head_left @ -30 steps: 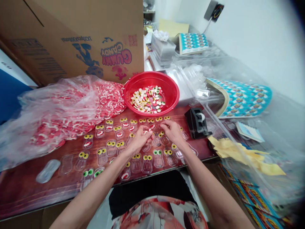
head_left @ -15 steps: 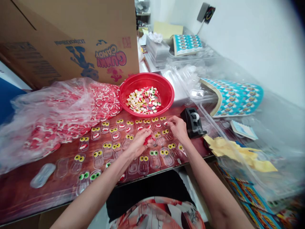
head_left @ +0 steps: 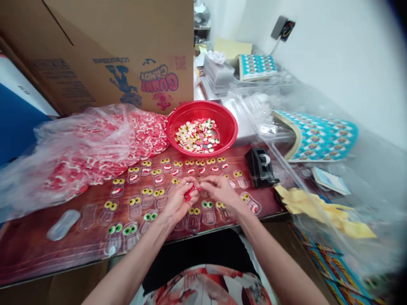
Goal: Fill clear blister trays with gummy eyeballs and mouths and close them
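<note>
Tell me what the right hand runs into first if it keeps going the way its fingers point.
Probably the left hand: the right hand points leftward, fingertips almost at the red gummy candies pinched there. Depth is unclear; they may already touch.

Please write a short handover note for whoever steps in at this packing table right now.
Left hand: closed on a few red mouth gummies, over the middle of the clear blister shells.
Right hand: fingertips meet the left hand's at the gummies; what it grips cannot be told.
Supplies: red bowl of eye gummies behind the shells; plastic bag of mouth gummies to the left.
Done: the back-row shells hold eyes and a red mouth.
Left: many front shells show eyes only; a few at far left hold nothing.
</note>
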`<action>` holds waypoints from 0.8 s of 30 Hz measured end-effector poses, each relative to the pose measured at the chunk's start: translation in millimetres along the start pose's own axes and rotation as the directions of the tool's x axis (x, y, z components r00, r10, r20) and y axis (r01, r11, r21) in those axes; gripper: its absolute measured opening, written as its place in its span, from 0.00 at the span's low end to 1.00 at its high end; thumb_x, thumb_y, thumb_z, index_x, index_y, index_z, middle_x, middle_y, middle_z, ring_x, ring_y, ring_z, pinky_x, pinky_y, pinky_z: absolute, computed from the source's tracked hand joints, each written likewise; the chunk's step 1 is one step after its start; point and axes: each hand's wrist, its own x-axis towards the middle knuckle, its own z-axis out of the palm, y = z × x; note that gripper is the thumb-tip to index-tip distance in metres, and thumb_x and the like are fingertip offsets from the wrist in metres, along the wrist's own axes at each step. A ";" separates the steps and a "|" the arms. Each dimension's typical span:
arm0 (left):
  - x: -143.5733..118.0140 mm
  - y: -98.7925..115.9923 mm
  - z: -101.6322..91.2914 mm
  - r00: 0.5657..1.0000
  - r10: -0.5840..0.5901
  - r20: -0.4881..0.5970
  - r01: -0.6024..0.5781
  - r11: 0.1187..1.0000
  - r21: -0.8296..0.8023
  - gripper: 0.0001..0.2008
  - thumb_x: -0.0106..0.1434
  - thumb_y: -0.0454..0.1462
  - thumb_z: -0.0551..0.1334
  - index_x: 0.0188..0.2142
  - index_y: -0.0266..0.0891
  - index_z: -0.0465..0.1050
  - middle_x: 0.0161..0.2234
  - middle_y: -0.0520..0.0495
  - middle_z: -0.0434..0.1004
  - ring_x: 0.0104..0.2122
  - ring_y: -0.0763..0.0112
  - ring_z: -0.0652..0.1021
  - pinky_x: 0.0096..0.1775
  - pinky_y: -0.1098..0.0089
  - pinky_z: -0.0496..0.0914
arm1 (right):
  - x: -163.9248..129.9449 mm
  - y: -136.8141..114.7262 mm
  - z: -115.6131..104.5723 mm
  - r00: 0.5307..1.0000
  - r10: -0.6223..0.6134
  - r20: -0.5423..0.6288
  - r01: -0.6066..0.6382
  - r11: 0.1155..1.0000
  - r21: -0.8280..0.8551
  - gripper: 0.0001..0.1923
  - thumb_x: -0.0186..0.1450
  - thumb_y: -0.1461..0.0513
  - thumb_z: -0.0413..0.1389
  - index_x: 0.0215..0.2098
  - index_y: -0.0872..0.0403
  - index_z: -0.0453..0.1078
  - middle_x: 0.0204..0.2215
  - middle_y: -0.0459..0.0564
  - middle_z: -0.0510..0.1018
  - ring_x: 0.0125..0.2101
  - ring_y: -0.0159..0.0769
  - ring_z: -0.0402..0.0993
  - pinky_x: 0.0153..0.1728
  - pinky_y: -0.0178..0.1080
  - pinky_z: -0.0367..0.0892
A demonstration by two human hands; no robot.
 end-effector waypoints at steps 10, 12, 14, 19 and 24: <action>-21.4 -28.0 17.4 0.999 0.014 -0.041 -0.009 0.992 0.123 0.15 0.53 0.34 0.70 0.38 0.38 0.69 0.34 0.49 0.76 0.22 0.84 0.65 0.23 0.80 0.58 | -54.9 17.0 -20.2 0.964 0.124 -0.236 -0.107 0.991 0.086 0.09 0.57 0.56 0.62 0.33 0.53 0.75 0.20 0.42 0.72 0.17 0.28 0.59 0.20 0.33 0.56; -20.6 -30.3 18.1 0.997 0.020 -0.074 -0.010 0.991 0.133 0.15 0.51 0.34 0.70 0.37 0.37 0.69 0.33 0.49 0.76 0.22 0.84 0.66 0.23 0.80 0.58 | -55.3 17.4 -47.3 0.921 -0.034 -0.388 -0.076 0.962 -0.263 0.06 0.61 0.60 0.57 0.33 0.54 0.76 0.26 0.47 0.77 0.25 0.33 0.70 0.29 0.35 0.63; -21.1 -32.5 18.1 0.996 0.006 -0.091 0.008 0.988 0.152 0.15 0.50 0.33 0.70 0.36 0.36 0.70 0.32 0.49 0.76 0.21 0.83 0.67 0.23 0.80 0.59 | -52.8 16.4 -71.0 0.885 -0.139 -0.445 -0.178 0.782 -0.598 0.10 0.64 0.65 0.52 0.37 0.54 0.77 0.33 0.52 0.79 0.32 0.37 0.74 0.33 0.36 0.64; -27.8 -42.0 16.8 0.995 -0.053 -0.090 0.070 0.977 0.202 0.15 0.50 0.34 0.71 0.36 0.36 0.69 0.30 0.49 0.77 0.19 0.84 0.66 0.22 0.80 0.59 | -40.5 17.1 -92.8 0.921 -0.056 -0.384 -0.351 0.302 -0.886 0.16 0.68 0.70 0.46 0.44 0.55 0.75 0.39 0.57 0.76 0.32 0.39 0.76 0.29 0.36 0.59; -30.6 -46.9 13.7 0.990 -0.098 -0.102 0.113 0.981 0.160 0.15 0.55 0.38 0.72 0.35 0.35 0.69 0.32 0.44 0.80 0.19 0.83 0.69 0.22 0.80 0.62 | -36.1 25.6 -85.2 0.934 -0.027 -0.355 -0.335 0.274 -0.902 0.17 0.69 0.69 0.45 0.47 0.54 0.74 0.43 0.59 0.74 0.31 0.37 0.75 0.28 0.36 0.59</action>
